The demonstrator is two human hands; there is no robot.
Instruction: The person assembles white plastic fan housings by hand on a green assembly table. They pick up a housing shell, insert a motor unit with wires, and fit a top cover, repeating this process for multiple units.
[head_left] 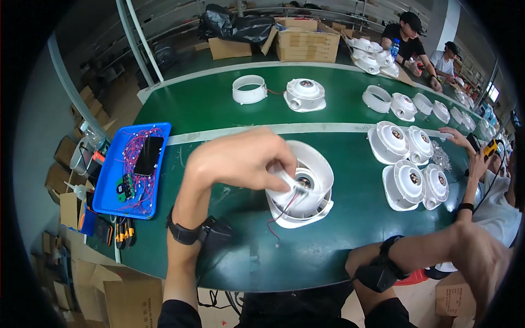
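Even, fairly bright light washes over the green desk (322, 251), leaving a pale sheen on its surface, while the room beyond it falls dim and loses fine detail. A small window (493, 92) glares white past the desk's far right end. Blur smears the white piece (285, 198) above the desk's middle, and fisheye distortion bows the desk's edges inside a black rim.

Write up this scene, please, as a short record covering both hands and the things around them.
Left hand: pinching a blurred white piece over a white housing
Dangling: thin red wire, below the piece
Right hand: blurred at lower right; hold unclear
Left side: blue tray with wires, phone, green circuit boards
Right side: four clustered white housings
Far side: white ring beside another housing
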